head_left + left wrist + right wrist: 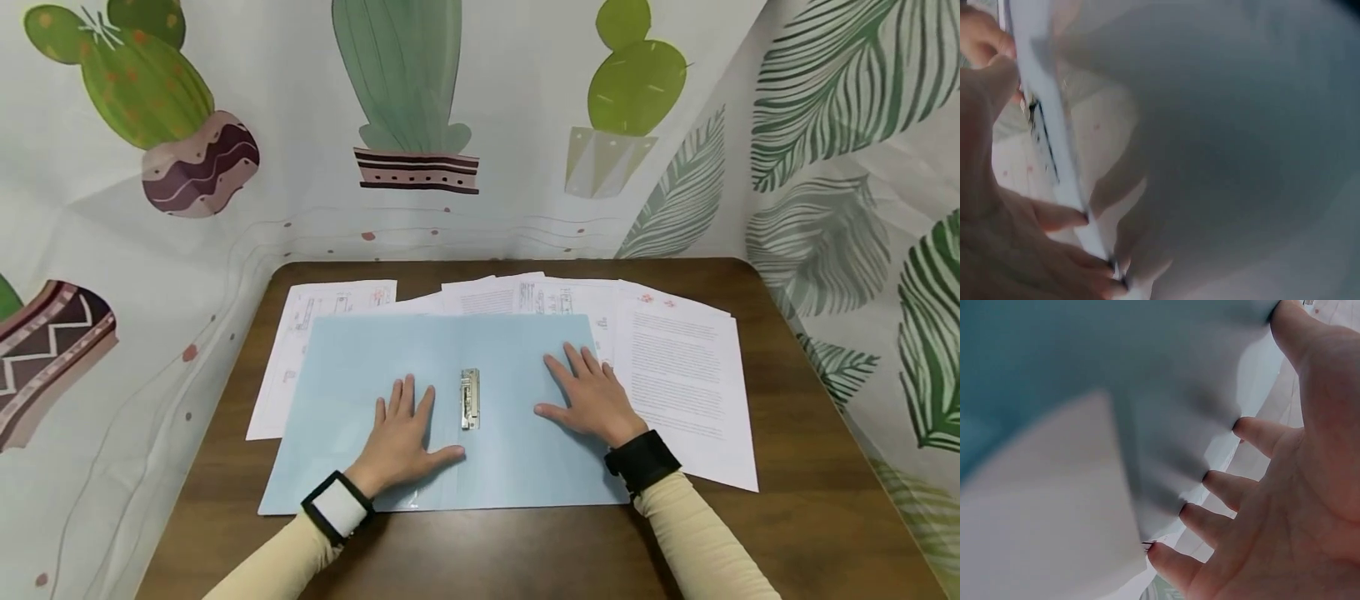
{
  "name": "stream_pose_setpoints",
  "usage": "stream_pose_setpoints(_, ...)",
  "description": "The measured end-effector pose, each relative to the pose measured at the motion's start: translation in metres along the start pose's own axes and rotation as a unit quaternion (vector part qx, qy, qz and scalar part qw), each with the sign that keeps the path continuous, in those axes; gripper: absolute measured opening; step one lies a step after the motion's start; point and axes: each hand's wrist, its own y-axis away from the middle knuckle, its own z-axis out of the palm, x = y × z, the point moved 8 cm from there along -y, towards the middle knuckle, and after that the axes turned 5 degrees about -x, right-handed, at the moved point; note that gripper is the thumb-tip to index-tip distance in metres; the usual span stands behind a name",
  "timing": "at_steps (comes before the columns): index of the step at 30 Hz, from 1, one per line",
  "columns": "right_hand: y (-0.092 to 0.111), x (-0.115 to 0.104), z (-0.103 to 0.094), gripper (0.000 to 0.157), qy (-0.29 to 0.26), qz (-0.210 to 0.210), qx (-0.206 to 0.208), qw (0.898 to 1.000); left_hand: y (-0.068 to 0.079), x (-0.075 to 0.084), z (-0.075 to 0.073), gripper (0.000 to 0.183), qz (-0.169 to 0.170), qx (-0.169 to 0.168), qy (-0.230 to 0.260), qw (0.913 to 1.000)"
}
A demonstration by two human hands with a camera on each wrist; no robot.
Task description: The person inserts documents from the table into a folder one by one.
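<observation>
A light blue folder (pixel 352 358) lies spread flat on the table, with a metal clip (pixel 470 400) at its middle fold. My left hand (pixel 401 442) rests on the left cover with fingers spread, the thumb reaching toward the clip's lower end. On the right cover lies my right hand (pixel 592 396), fingers also spread, its little finger near the cover's right edge. In the right wrist view the fingertips (pixel 1213 478) touch the blue surface. The left wrist view shows the left fingers (pixel 1060 215) against the folder and the clip (pixel 1044 140) beyond. Neither hand grips anything.
Printed sheets (pixel 675 375) fan out from under the folder at the right and along its far side. Another sheet (pixel 273 400) shows at the left. The brown wooden table (pixel 495 554) ends at a wall cloth (pixel 525 225) printed with cacti and leaves.
</observation>
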Motion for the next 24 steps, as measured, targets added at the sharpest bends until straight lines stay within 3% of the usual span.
stream_pose_setpoints(11,-0.003,0.001,0.003,0.09,-0.012,0.012,-0.018,1.0,-0.007,0.009,0.012,0.119,-0.035,0.004,-0.028,0.999)
stream_pose_setpoints(16,-0.001,-0.004,-0.001,0.089,-0.024,0.009,-0.005,1.0,-0.007,0.009,0.015,0.121,-0.039,0.0,-0.039,0.9985)
stream_pose_setpoints(21,-0.003,-0.029,-0.015,0.088,-0.049,-0.013,0.041,0.998,-0.006,0.01,0.014,0.12,-0.04,0.001,-0.043,0.9983)
stream_pose_setpoints(24,-0.008,-0.055,-0.016,0.089,-0.061,-0.013,0.04,0.997,-0.005,0.01,0.012,0.118,-0.041,0.015,-0.039,0.9983)
